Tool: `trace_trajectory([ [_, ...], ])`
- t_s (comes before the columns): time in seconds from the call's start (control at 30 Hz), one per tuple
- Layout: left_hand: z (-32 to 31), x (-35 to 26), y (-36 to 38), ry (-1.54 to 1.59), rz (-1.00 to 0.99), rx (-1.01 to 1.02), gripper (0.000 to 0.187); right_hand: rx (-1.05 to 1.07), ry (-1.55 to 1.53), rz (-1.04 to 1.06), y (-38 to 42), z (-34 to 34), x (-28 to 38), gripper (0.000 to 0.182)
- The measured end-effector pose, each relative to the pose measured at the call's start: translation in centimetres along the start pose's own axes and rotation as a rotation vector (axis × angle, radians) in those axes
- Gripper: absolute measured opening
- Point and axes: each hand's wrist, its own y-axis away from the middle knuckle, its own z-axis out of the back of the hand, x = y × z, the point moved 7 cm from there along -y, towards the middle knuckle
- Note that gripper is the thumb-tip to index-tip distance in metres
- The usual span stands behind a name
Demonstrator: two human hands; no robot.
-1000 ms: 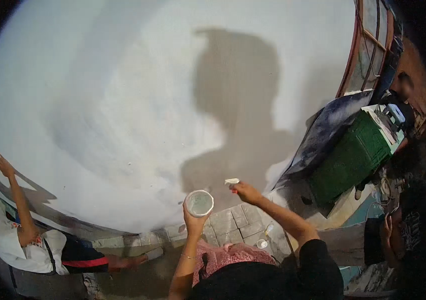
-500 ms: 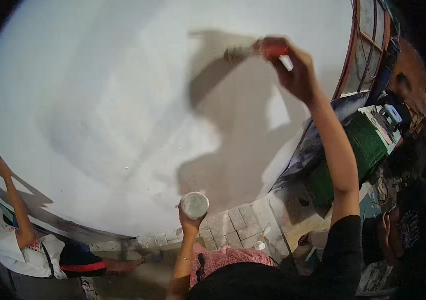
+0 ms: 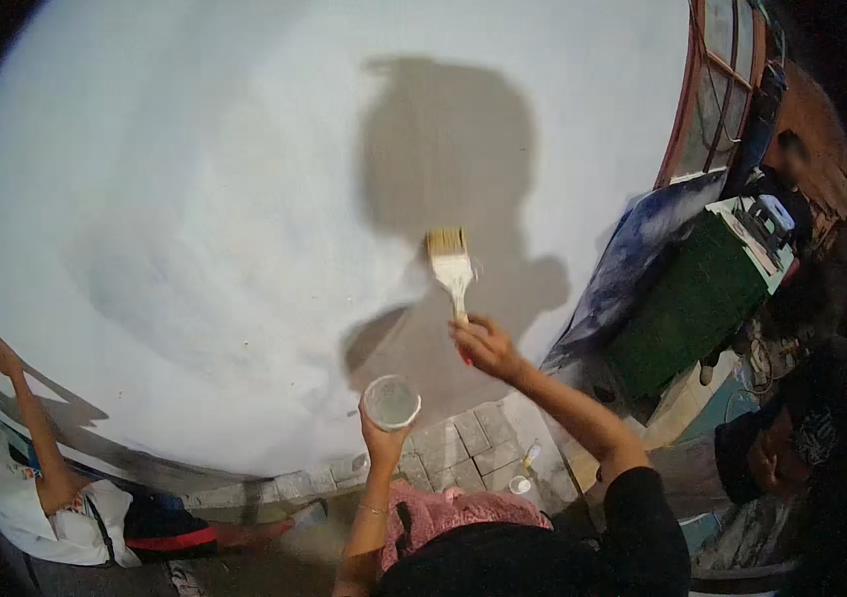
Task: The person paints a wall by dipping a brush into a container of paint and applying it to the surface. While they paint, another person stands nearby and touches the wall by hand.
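Note:
My left hand (image 3: 384,434) is wrapped round a round white-rimmed cup (image 3: 392,403) low in the middle of the view; its inside looks pale grey-green. Right of and above the cup, my right hand (image 3: 484,348) grips the handle of a flat paintbrush (image 3: 452,267). The brush has a whitish body, tan bristles pointing up and a bit of red at the grip. Behind both hands rises a large white wall (image 3: 214,239) with my shadow on it. Whether the bristles touch the wall I cannot tell.
At the left, a person in a white shirt (image 3: 20,512) raises hands near the wall. Right stand a green box (image 3: 687,308) with items on top and a window frame (image 3: 687,99). Other people (image 3: 767,458) are at the right. Paving blocks (image 3: 443,448) and a small cup (image 3: 520,485) lie below.
My right hand has come down and to the left with the brush, which now points up instead of left. My left hand still holds the cup in nearly the same place.

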Motion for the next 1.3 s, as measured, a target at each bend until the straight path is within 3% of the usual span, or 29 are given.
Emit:
trace_trajectory([
  [0.13,0.8,0.8,0.2,-0.073,-0.032,0.036,0.091,0.105,-0.159,-0.174,7.9,-5.5,2.2,0.034],
  [0.33,1.9,2.0,0.5,-0.132,0.035,0.002,0.092,0.284,-0.261,-0.359,13.3,-7.1,3.2,0.021],
  [0.4,1.7,2.8,0.1,-0.159,0.030,0.008,0.094,0.085,-0.344,-0.744,13.2,-4.6,1.9,0.020],
  [0.43,1.3,2.8,-0.2,-0.196,-0.031,0.012,0.096,-0.043,-0.295,-0.739,11.3,-2.2,2.6,0.013],
  [0.47,1.1,2.8,0.0,-0.234,-0.089,0.016,0.097,-0.033,-0.302,-0.747,9.6,-0.9,3.7,0.013],
  [0.53,0.5,2.7,0.2,-0.237,-0.074,0.012,0.095,-0.430,-0.476,-0.828,7.2,3.5,4.9,0.016],
  [0.6,-0.8,0.1,-0.5,-0.389,-0.118,0.069,0.089,-0.490,-0.561,-0.813,4.8,6.6,6.8,0.020],
  [0.63,-1.1,-1.8,-0.7,-0.290,-0.129,0.103,0.083,-0.559,-0.635,-0.796,4.2,7.5,7.4,0.024],
  [0.67,-1.4,-1.7,-0.9,-0.292,-0.124,0.103,0.083,-0.556,-0.638,-0.800,3.8,7.6,7.9,0.024],
  [0.73,-2.4,-3.6,-0.9,-0.254,-0.362,0.124,0.080,-0.447,-0.588,-0.767,2.9,7.1,9.4,0.030],
  [0.87,-3.4,-5.2,0.5,-0.341,-0.424,0.090,0.075,-0.178,-0.329,-0.729,1.4,4.9,10.4,0.033],
  [0.9,-3.7,-4.3,0.7,-0.340,-0.512,0.054,0.078,-0.165,-0.265,-0.802,1.6,4.3,10.3,0.030],
  [1.0,-4.5,-3.8,1.6,-0.422,-0.511,0.078,0.077,-0.129,-0.361,-0.917,3.0,1.6,9.6,0.027],
  [1.07,-4.3,-4.7,2.0,-0.302,-0.563,0.074,0.077,-0.094,-0.378,-0.942,3.3,1.8,9.9,0.026],
  [1.2,-3.6,-2.5,1.2,-0.352,-0.315,0.128,0.084,-0.202,-0.351,-0.806,1.1,5.4,11.5,0.027],
  [1.3,-2.8,-2.0,0.8,-0.276,-0.247,0.218,0.090,-0.244,-0.470,-0.920,2.0,6.3,11.3,0.026],
])
